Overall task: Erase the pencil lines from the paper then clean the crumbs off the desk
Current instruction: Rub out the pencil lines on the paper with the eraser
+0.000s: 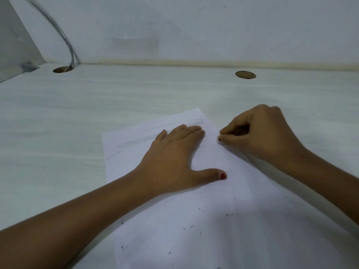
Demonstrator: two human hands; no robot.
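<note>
Pressing the paper (174,235) at the desk's (77,113) front edge, the left hand (171,162) is lying with fingers (186,131) straight; the right hand (260,136) is pinching a small eraser (217,141) at the paper's right edge, crumbs (200,209) dotting the sheet.

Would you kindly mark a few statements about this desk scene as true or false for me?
1. The left hand lies flat on the paper. True.
2. The right hand is flat and open. False: its fingers are curled, pinching what looks like a small white eraser at the paper's right edge.
3. Dark crumbs lie on the near part of the paper. True.
4. The paper bears no pencil lines. False: lines show at its far end.
5. The cable enters the right hole. False: it enters the left hole.
</note>
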